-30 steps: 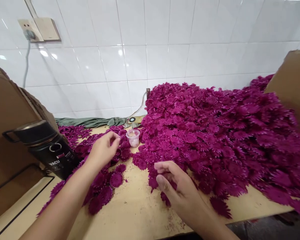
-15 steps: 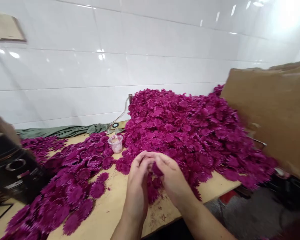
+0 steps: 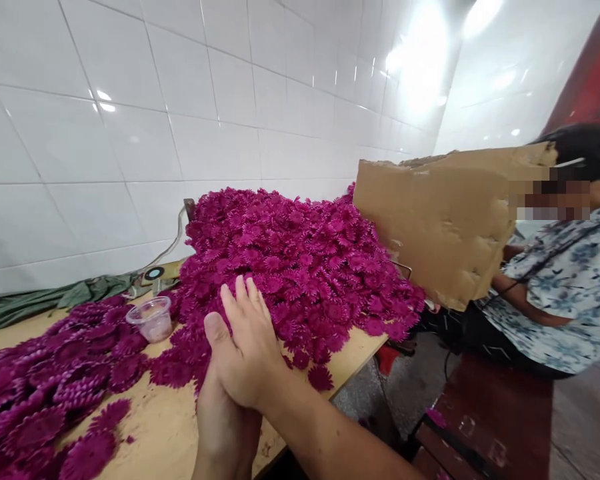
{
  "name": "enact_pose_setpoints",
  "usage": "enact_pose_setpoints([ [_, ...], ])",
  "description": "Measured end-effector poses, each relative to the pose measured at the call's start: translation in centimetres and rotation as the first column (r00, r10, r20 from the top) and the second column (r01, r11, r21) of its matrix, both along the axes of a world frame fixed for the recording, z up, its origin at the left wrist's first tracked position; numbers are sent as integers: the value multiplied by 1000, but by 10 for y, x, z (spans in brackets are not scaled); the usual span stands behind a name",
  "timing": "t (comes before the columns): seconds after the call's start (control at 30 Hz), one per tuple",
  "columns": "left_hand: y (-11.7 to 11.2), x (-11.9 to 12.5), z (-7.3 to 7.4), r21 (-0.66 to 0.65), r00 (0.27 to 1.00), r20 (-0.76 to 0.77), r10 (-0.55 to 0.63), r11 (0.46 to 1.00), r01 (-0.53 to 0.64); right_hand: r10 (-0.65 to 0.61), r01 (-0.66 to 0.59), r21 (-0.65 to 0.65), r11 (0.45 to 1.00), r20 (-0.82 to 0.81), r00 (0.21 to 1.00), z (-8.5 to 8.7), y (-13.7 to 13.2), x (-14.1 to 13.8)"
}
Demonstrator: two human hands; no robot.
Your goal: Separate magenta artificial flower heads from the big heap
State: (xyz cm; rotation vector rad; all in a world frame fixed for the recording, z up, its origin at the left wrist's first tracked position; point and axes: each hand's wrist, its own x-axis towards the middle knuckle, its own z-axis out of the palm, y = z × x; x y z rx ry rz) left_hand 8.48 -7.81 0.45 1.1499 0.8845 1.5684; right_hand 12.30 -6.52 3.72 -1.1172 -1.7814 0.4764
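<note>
My right hand (image 3: 247, 357) lies flat across my left hand (image 3: 221, 410), palms pressed together in front of the large flower pile. The right fingers are stretched out and a little apart. The left fingers are hidden behind the right hand, so their pose does not show. Whether a flower is between the palms cannot be seen. Just beyond my hands rises the heap of magenta flower heads (image 3: 285, 260). More flat magenta flower heads (image 3: 45, 387) are spread over the left of the wooden table (image 3: 165, 427).
A clear plastic cup (image 3: 153, 320) stands left of the heap. Green cloth (image 3: 80, 293) runs along the tiled wall (image 3: 130, 133). At the right are a cardboard sheet (image 3: 435, 223), a seated person in a floral shirt (image 3: 565, 300) and a dark red bench (image 3: 500, 400).
The view has swung right, bringing the person and bench into sight. My hands have gone from fingertips meeting around a magenta flower to flat against each other; that flower is no longer visible.
</note>
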Motion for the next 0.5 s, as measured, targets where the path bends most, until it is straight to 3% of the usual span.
enact_pose_setpoints([
  [0.17, 5, 5, 20, -22, 922, 387, -31, 999, 43, -39, 37, -15, 999, -103, 994, 8, 18, -1],
  [0.27, 10, 10, 22, 0, 901, 432, -31, 999, 35, -67, 67, -3, 998, -142, 988, 11, 25, -1],
  [0.5, 10, 21, 17, -142, 907, 416, 58, 990, 1, -42, 58, 75, 996, -205, 978, 7, 37, 1],
])
